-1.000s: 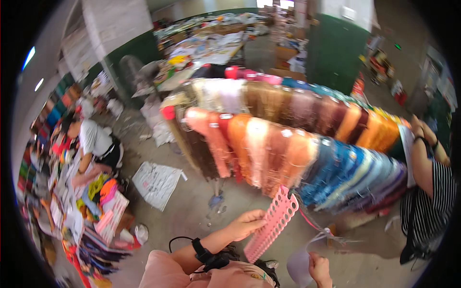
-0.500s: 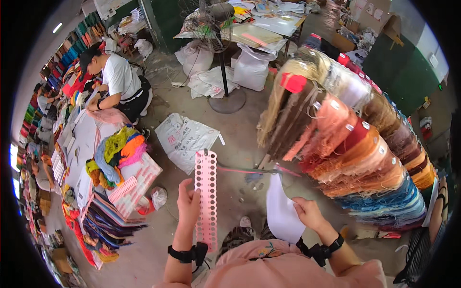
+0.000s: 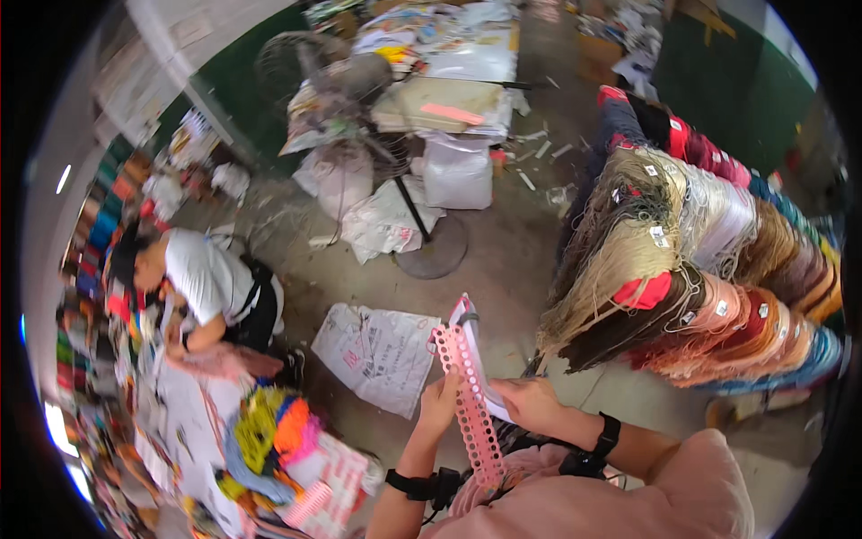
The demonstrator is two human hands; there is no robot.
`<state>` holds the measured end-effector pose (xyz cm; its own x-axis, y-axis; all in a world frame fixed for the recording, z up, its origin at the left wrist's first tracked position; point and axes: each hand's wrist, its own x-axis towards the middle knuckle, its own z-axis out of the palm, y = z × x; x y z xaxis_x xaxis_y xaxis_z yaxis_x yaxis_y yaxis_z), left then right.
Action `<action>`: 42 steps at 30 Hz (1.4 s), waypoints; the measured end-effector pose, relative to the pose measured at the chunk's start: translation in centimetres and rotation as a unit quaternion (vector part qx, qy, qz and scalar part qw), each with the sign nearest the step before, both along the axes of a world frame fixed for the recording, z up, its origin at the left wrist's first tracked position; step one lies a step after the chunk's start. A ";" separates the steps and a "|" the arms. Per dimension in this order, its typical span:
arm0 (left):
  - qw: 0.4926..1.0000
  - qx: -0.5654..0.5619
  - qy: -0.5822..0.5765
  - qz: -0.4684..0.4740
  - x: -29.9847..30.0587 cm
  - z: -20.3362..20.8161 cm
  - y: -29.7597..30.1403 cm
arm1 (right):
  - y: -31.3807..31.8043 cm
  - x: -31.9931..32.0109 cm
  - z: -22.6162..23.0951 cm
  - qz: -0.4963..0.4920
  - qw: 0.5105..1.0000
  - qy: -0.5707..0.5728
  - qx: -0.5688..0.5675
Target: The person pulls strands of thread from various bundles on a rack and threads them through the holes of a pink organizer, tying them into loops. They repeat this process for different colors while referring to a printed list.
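My left hand (image 3: 438,402) is closed on a long pink strip (image 3: 474,420) with round holes along both edges, which tilts with its upper end leaning left. Behind the strip, a white sheet of paper (image 3: 476,352) shows edge-on, narrow and curved. My right hand (image 3: 532,404) grips the paper at its right side, fingers pinched together. The two pieces overlap in front of my body. Dark and pinkish strands show by the paper's upper end, partly blurred.
On the right stands a rack of yarn hanks (image 3: 709,216) in many colours. At left, a person in a white shirt (image 3: 205,277) works at a table bearing bright yarn (image 3: 260,436). A white plastic sack (image 3: 377,357) lies on the floor ahead, before a fan stand (image 3: 413,211).
My view has swung left. The hands have come together, bringing the pink strip in front of the paper. The strip has tilted, and the paper has turned from broadside to edge-on.
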<state>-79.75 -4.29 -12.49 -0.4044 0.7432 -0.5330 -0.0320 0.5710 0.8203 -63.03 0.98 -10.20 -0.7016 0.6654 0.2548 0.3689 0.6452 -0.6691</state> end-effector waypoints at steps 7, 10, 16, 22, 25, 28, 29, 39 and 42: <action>0.973 -0.030 -0.027 -0.226 -4.2 0.3 13.6 | 7.6 -4.8 2.0 0.019 0.982 -0.190 -0.009; 0.958 0.002 -0.068 -0.278 -4.5 -1.1 19.0 | 10.9 -4.8 4.3 -0.010 0.970 -0.228 -0.084; 0.935 0.201 0.029 -0.291 -8.2 -1.9 31.8 | 12.2 3.3 14.6 -0.019 0.934 0.214 -0.286; 0.921 0.230 -0.297 -0.104 -5.3 1.8 45.4 | 9.4 6.3 19.5 -0.374 0.825 0.421 -0.037; 0.854 0.218 -0.462 -0.101 -1.8 3.3 50.6 | 12.7 6.4 20.4 -0.560 0.797 0.226 -0.012; 0.519 0.276 -0.707 -0.393 -2.3 -1.6 58.7 | 14.8 7.2 18.6 -0.651 0.710 0.193 -0.186; 0.495 0.224 -0.813 -0.211 -0.5 -1.7 60.4 | 15.7 6.9 17.6 -0.651 0.692 0.234 -0.205; 0.372 0.053 -0.887 -0.268 16.1 6.3 73.8 | 17.0 8.0 17.8 -0.507 0.762 0.201 -0.350; 0.367 -0.082 -0.883 -0.281 21.4 6.3 77.1 | 18.0 8.4 18.3 -0.542 0.745 0.183 -0.343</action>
